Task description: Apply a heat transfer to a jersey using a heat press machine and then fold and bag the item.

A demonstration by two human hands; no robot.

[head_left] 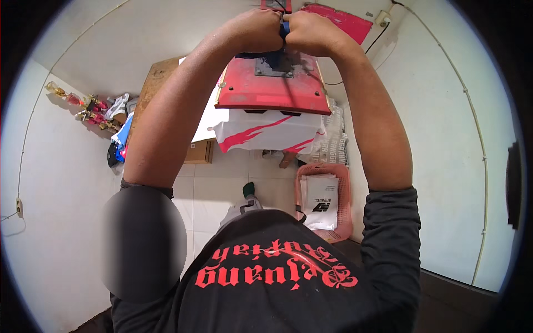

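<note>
Gripping the blue press handle (285, 28), left hand (252, 30) and right hand (313, 33) clamped together; I should pull evenly over the flat red metal platen (272, 91).

Black shirt, red lettering, sleeves pushed up

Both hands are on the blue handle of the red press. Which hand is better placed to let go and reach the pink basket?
Probably the right hand: the basket lies on the floor on the person's right, below that arm. The left hand would have to cross over. Both grip the handle above the press.
</note>
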